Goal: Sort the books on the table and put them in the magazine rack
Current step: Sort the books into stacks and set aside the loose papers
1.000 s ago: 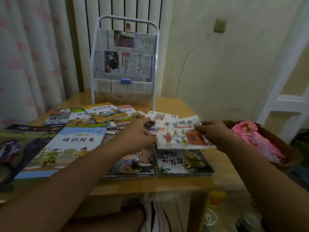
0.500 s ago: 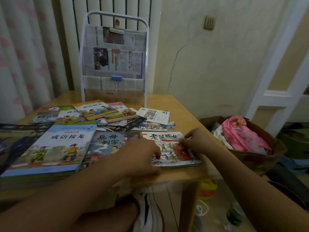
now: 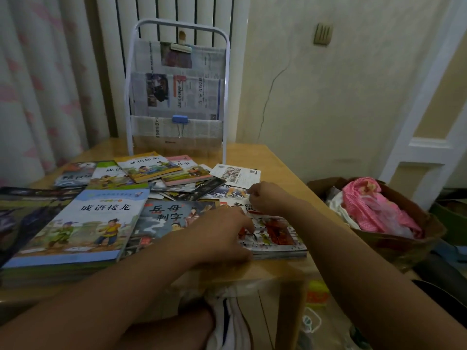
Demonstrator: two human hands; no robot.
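Both arms reach in from the bottom, over the near edge of the table (image 3: 283, 162). The left hand (image 3: 222, 236) is low, palm down, w/ its fingers curled a bit & resting on the left part of a picture book (image 3: 275, 236). Can't tell if those fingers pinch the book or just press it. The right hand (image 3: 270, 198) sits past the left one, at the far end of the same book. Its fingers are curled in tight, thumb & first finger close together at the book's top edge; can't tell if they pinch the cover. The book lies flat on top of a small stack, near the table's front right corner, right under both hands. Just left of the left fingers is a dark book (image 3: 171, 218) w/ big letters. Further left is a blue book (image 3: 86, 223) on a thick pile. Past the right fingers there's a white card (image 3: 236, 175) & a messy heap of thin books, incl. a yellow book (image 3: 147, 166). Well past all the fingers, at the back of the table, the rack (image 3: 177, 89) stands up straight, lined w/ newspaper, w/ a blue clip (image 3: 180, 119) on the front pocket. Off to the right of the right arm is a basket (image 3: 404, 238) w/ a pink cloth (image 3: 374, 205) in it.
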